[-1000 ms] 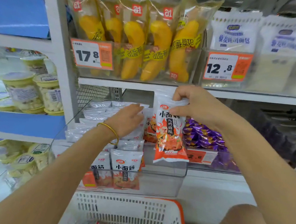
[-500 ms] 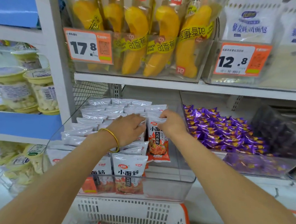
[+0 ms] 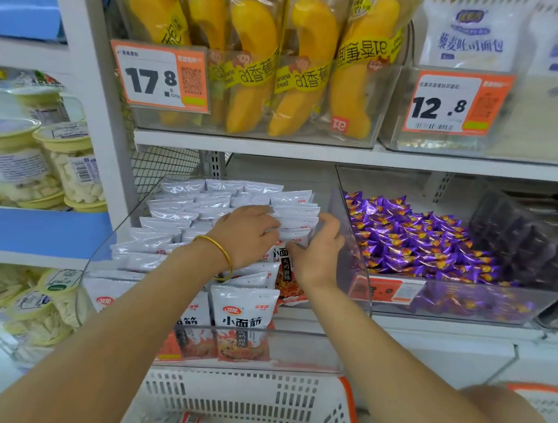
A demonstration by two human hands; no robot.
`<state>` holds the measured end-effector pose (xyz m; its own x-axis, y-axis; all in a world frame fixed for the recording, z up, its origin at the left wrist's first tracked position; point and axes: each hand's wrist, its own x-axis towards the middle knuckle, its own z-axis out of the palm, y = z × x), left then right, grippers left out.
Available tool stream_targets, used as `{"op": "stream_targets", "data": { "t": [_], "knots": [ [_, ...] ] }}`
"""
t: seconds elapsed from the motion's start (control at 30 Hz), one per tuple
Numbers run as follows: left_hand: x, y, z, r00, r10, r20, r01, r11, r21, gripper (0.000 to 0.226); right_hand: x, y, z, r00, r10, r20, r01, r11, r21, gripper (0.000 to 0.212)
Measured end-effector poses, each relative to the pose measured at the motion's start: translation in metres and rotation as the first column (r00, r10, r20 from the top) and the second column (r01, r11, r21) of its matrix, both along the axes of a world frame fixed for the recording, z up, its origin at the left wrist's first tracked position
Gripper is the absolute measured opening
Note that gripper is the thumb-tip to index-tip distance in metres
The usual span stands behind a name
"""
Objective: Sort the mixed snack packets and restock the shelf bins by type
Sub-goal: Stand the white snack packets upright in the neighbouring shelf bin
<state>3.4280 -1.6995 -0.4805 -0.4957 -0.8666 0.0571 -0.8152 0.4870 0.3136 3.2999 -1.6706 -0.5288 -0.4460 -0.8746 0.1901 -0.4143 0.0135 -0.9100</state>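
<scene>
A clear shelf bin holds rows of upright white-and-orange snack packets. My left hand, with a gold bangle on the wrist, lies on the middle of the right-hand row, fingers curled over the packet tops. My right hand grips the top of one white-and-orange packet that stands in the row beside the bin's right wall. Its lower part shows below my hand. A white basket with an orange rim sits below the bin, and a packet shows inside it.
A second clear bin of purple wrapped candies stands to the right. Above, bins hold banana breads and white bread bags behind price tags. Tubs of white snacks fill the left shelves. A white upright post divides the units.
My right hand has carried the packet from high in front of the shelf edge down into the bin's right row. The left hand stayed on the packets. The view moved closer.
</scene>
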Motion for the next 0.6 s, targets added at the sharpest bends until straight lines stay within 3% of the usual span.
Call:
{"op": "stream_targets", "data": {
  "t": [0.17, 0.23, 0.3, 0.37, 0.47, 0.6],
  "knots": [
    [0.001, -0.001, -0.003, 1.0, -0.007, -0.001, 0.007, 1.0, 0.014, 0.054, -0.002, 0.001, 0.001, 0.996, -0.001, 0.087, -0.011, 0.991, 0.134, 0.072],
    [0.0, -0.002, -0.003, 1.0, -0.012, 0.006, 0.012, 1.0, 0.006, 0.059, -0.006, 0.0, -0.002, 0.998, 0.018, 0.067, -0.036, 0.962, 0.269, 0.074],
    [0.0, -0.003, -0.004, 1.0, -0.011, 0.021, 0.011, 1.0, 0.002, 0.047, -0.01, 0.001, -0.007, 0.998, 0.062, -0.025, -0.046, 0.911, 0.41, 0.073],
    [0.001, -0.003, -0.004, 1.0, -0.017, 0.022, 0.017, 1.0, 0.003, 0.046, -0.013, 0.004, -0.01, 0.977, 0.176, -0.119, -0.091, 0.852, 0.515, 0.062],
    [0.001, 0.0, -0.001, 1.0, -0.025, 0.004, 0.024, 0.999, 0.026, 0.059, -0.013, 0.007, -0.01, 0.961, 0.27, -0.061, -0.189, 0.801, 0.569, 0.03],
    [0.006, 0.001, 0.004, 0.999, 0.028, -0.019, -0.027, 0.999, 0.022, 0.059, -0.017, 0.001, -0.012, 0.978, 0.191, -0.086, -0.126, 0.864, 0.487, 0.02]
  ]
}}
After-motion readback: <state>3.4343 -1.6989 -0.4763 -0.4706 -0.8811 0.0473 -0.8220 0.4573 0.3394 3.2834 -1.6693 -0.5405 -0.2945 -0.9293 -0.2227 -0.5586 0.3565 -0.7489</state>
